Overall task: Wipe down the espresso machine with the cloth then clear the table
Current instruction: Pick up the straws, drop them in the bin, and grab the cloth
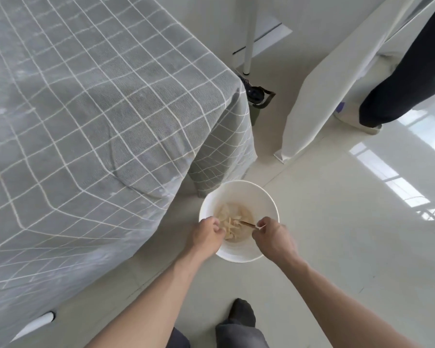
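A white bin (239, 194) stands on the floor beside the table corner, with crumpled beige scraps (232, 219) lying inside it. Both my hands hover over its near rim. My left hand (207, 234) has its fingers curled; what it holds, if anything, is hidden. My right hand (271, 234) pinches a thin brown stick (248, 224) that points down into the bin. The table (86, 109) is covered by a grey cloth with a white grid. No espresso machine or wiping cloth is in view.
A second table draped in white (337, 79) stands at the right, with a person's dark trouser leg (407, 76) beyond it. A white table leg (249, 33) and a dark bag (255, 92) are at the far side. My own foot (241, 315) is on the pale floor.
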Tool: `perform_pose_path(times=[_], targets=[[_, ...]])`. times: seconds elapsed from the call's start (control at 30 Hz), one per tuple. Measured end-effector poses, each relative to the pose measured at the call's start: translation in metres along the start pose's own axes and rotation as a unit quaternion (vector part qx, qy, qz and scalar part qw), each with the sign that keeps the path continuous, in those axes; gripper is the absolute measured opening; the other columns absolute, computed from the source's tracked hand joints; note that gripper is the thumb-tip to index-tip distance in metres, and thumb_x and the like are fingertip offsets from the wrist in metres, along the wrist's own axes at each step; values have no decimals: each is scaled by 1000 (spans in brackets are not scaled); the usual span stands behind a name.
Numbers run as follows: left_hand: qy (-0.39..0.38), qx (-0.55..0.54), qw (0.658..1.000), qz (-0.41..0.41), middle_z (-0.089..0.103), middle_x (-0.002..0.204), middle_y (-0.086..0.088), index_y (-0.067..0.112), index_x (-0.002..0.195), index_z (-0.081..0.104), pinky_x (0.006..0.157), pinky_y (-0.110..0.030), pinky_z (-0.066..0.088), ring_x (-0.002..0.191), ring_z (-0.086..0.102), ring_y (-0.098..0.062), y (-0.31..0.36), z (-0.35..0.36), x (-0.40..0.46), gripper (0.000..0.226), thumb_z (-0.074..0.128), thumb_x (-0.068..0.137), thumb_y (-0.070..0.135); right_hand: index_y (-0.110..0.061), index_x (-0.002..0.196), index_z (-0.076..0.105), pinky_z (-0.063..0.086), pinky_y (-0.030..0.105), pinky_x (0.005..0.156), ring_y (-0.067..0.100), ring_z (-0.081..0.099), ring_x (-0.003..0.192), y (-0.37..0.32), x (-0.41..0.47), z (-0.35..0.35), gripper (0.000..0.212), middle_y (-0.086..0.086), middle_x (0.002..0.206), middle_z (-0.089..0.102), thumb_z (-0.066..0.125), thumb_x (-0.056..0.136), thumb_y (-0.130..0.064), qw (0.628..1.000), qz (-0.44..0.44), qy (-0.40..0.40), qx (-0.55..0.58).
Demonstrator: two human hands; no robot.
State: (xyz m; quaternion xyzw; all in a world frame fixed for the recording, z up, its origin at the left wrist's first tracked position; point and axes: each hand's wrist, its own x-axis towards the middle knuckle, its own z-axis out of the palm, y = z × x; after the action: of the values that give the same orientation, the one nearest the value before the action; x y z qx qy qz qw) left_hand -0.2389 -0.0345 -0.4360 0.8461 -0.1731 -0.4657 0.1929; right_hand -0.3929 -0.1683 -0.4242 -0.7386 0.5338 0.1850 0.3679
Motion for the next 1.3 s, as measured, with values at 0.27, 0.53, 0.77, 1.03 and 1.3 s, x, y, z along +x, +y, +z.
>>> perform_pose_path(times=[0.27,0.53,0.77,1.03,1.3], targets=[[-19,48,999,9,48,158,-2,26,157,40,114,-37,40,145,45,-23,15,-40,-62,63,55,100,46,-22,138,55,54,39,82,25,64,101,-7,-52,-22,48,2,135,60,55,94,-42,999,-32,-21,28],[-2,33,997,65,36,165,4,25,162,31,115,-32,30,151,36,-19,77,-121,-181,60,45,108,47,-21,140,55,50,36,86,25,61,113,-58,-131,-104,53,3,140,58,57,94,-46,996,-81,-12,35],[62,14,990,122,36,166,7,32,161,30,121,-32,30,151,35,-14,112,-181,-282,62,44,105,55,-25,136,58,48,34,94,20,61,115,-127,-212,-166,51,1,138,60,58,91,-49,988,-147,-3,36],[141,1,981,134,29,169,6,29,162,27,120,-34,29,152,34,-18,123,-263,-364,62,42,107,53,-23,126,64,46,33,91,18,61,115,-216,-288,-211,38,-2,129,65,57,95,-44,969,-248,-9,15],[206,-24,974,93,21,171,10,32,164,22,125,-38,24,156,24,-13,78,-330,-416,64,41,107,55,-25,138,56,52,42,94,20,63,113,-292,-329,-215,55,0,140,59,52,93,-56,950,-311,-7,-33]])
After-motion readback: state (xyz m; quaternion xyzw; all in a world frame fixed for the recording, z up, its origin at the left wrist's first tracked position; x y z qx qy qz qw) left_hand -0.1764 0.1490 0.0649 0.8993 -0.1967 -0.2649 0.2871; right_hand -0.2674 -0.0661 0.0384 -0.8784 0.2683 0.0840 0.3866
